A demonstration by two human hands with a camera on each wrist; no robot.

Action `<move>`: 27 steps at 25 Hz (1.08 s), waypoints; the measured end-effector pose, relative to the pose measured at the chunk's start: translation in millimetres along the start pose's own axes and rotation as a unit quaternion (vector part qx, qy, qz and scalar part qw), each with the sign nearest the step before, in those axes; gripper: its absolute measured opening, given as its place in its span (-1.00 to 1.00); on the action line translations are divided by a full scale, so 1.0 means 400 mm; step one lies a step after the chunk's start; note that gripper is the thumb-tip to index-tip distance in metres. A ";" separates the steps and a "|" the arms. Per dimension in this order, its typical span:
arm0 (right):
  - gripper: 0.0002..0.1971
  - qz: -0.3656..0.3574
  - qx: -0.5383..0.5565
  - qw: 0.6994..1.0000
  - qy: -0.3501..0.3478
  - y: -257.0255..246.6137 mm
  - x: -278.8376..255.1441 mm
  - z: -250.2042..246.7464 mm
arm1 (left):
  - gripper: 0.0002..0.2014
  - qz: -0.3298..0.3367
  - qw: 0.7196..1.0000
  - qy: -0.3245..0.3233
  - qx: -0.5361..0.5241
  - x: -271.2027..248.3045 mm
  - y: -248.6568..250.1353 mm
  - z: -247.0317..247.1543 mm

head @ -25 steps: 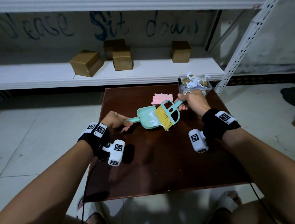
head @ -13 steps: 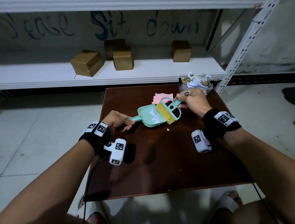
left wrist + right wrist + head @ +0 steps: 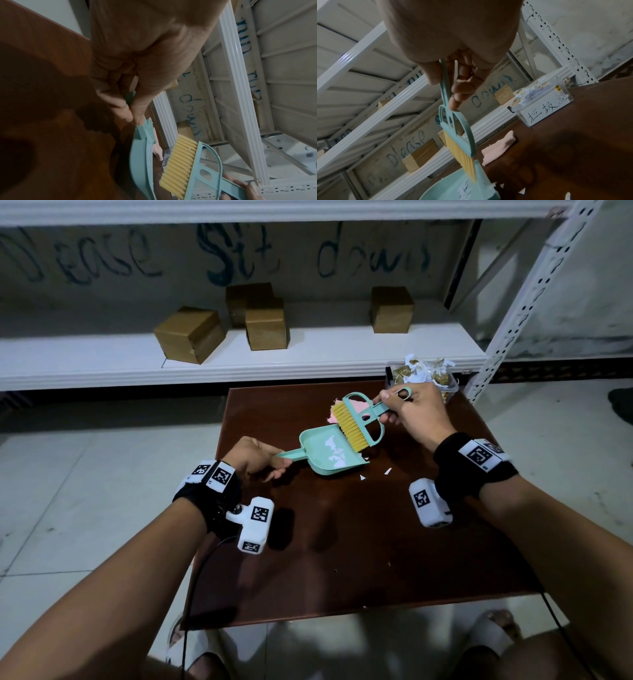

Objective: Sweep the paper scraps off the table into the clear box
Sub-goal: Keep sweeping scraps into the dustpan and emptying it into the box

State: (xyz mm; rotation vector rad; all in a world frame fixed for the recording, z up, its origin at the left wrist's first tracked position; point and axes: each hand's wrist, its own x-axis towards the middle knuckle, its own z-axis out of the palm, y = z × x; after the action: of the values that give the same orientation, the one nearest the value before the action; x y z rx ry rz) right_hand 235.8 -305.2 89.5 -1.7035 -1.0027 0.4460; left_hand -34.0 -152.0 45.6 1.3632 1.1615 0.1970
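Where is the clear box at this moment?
In the head view the clear box sits at the table's far right corner, just beyond the right hand and beside the white shelf upright, already heaped with paper scraps.

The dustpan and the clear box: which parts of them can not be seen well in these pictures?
- Dustpan handle: head view, mostly covered by the left hand.
- Dustpan mouth: left wrist view, seen edge-on, so the scraps inside are hidden.
- Clear box: head view, its near wall is behind the right hand.
- Small scraps on the table: too small to count surely.
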 end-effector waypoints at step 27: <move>-0.86 -0.030 -0.344 0.904 -0.253 0.035 -0.028 -0.074 | -0.78 -0.041 0.995 0.000 0.091 -0.007 -0.025 -0.079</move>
State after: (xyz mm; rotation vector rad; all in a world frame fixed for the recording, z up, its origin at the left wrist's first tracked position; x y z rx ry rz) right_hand 255.9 -333.0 85.9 -2.2247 -1.7394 0.5480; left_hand -63.3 -136.3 45.8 1.4704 1.2568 0.0318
